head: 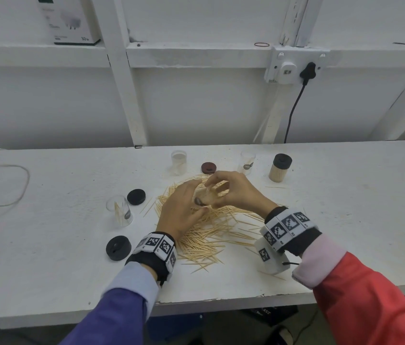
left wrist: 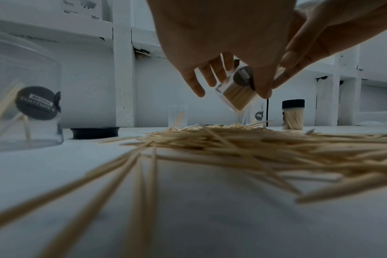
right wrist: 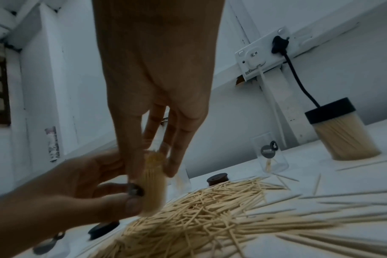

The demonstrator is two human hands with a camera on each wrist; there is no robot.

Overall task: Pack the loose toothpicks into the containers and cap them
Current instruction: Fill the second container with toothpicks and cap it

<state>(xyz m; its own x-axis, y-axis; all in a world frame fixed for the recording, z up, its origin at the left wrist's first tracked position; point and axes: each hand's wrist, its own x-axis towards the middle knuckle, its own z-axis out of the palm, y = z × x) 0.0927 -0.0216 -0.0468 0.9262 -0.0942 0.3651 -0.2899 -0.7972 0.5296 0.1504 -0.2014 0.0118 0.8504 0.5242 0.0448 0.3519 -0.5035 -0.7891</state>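
A clear plastic container (head: 207, 198), packed with toothpicks and uncapped, is held tilted just above the loose toothpick pile (head: 211, 235) at the table's middle. My left hand (head: 186, 202) grips its body from the left, thumb by the dark label. In the left wrist view the fingers (left wrist: 263, 87) wrap around the container (left wrist: 237, 97). My right hand (head: 224, 190) comes in from the right. Its fingertips (right wrist: 172, 162) curl around the open top of the container (right wrist: 154, 192), where the toothpick ends show.
A capped full container (head: 280, 168) stands at the back right. Three clear containers with few toothpicks stand around: one left (head: 119, 212), two at the back (head: 179, 161) (head: 246, 161). Two black caps (head: 136, 196) (head: 118, 247) and a dark red cap (head: 208, 167) lie loose.
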